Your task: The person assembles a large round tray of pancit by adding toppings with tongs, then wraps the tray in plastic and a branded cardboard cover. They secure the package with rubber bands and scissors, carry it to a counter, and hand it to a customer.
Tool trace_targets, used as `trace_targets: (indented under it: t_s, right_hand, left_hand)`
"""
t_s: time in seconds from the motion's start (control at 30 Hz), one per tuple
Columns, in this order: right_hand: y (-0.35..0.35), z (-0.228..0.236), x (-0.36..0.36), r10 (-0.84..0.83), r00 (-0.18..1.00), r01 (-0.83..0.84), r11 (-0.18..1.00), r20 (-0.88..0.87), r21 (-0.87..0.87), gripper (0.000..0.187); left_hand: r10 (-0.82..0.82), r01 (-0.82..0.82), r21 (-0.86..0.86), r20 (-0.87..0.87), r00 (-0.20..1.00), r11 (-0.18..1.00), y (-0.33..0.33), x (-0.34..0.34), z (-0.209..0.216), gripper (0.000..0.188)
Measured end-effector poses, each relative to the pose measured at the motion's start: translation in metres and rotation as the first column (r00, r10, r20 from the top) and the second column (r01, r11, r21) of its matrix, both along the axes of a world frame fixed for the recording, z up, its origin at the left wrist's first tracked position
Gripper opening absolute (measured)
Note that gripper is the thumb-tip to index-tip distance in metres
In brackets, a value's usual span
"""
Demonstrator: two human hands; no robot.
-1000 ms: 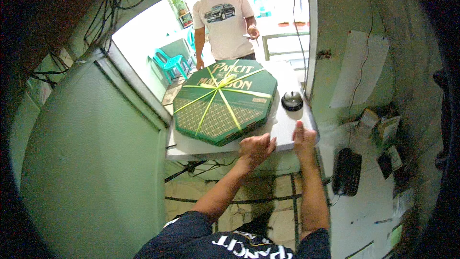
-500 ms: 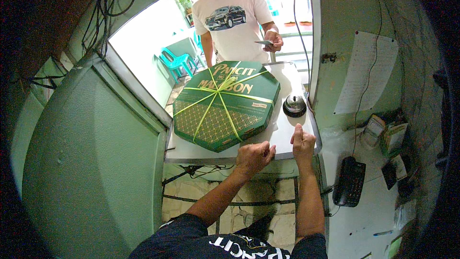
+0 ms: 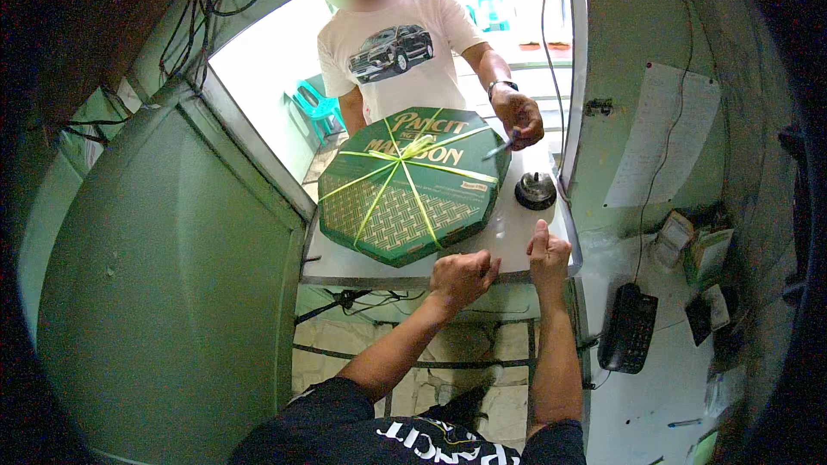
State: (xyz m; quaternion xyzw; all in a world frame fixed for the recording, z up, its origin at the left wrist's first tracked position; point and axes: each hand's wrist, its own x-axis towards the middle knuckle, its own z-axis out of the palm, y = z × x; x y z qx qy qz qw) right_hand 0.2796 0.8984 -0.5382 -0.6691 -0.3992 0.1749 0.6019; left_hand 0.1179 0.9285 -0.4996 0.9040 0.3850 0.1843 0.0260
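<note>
My left hand [image 3: 463, 278] is curled into a fist at the near edge of the white counter [image 3: 379, 270]. Beside it on the right, my right hand [image 3: 550, 257] is closed too, its thumb on top pointing forward. Nothing shows in either hand. Just beyond my left fist lies a large green octagonal box [image 3: 405, 185], tied with yellow-green ribbon [image 3: 413, 152] knotted on its lid. Past my right hand stands a dark round service bell [image 3: 535, 190]. Across the counter, a person in a white T-shirt [image 3: 388, 34] holds out a thin, flat bluish item [image 3: 500, 150] over the box's right edge.
A green door [image 3: 172, 275] stands at the left of the opening. On the right, a black telephone [image 3: 627, 329] sits on a side surface, with a pen [image 3: 686, 423] nearby. Above hangs a paper sheet [image 3: 662, 133]. Cables [image 3: 202, 26] dangle at upper left.
The other person has leaned nearer, stretching the hand with the flat item forward over the counter. My two fists stay closed at the counter edge. The box has not visibly been moved.
</note>
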Motion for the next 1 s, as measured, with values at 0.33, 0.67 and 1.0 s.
trace_targets:
  t_s: [0.33,0.67,1.0]
  right_hand:
    - [-0.016,-0.002,-0.007,-0.070,0.993,0.079,0.993,-0.099,0.090,0.066]
    - [0.010,0.003,-0.021,-0.253,0.943,0.222,0.962,0.216,0.157,0.076]
    - [0.057,0.007,-0.036,-0.296,0.955,0.293,0.953,-0.026,-0.084,0.036]
  left_hand:
    - [-0.035,0.038,-0.031,0.079,0.996,0.999,-0.005,-0.006,-0.009,0.030]
    - [0.032,-0.036,0.053,0.065,0.997,0.998,0.004,-0.015,-0.019,0.028]
    - [0.004,-0.002,-0.016,0.163,0.987,1.000,0.013,-0.017,-0.031,0.029]
